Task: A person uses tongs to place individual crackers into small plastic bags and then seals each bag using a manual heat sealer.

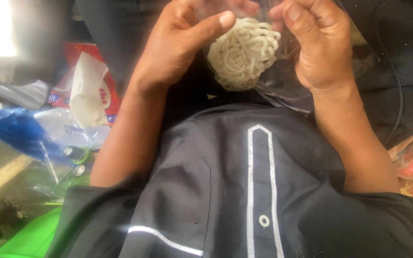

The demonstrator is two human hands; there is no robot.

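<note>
Clear plastic bag (283,81), holding one pale woven noodle-like round (242,53). Head view: left hand (182,40) and right hand (314,43) both pinch the bag's top, fingers closed on the film, the round hanging between them above the dark shirt (244,191). Step judged: working the bag's mouth; next calls for a steady two-handed grip. No worktop shows beneath.

Our left hand (178,43) raised far, fingers curled, thumb extended right. Our right hand (314,45) beside it, fingers pinched closed. Bare forearms angle inward.
</note>
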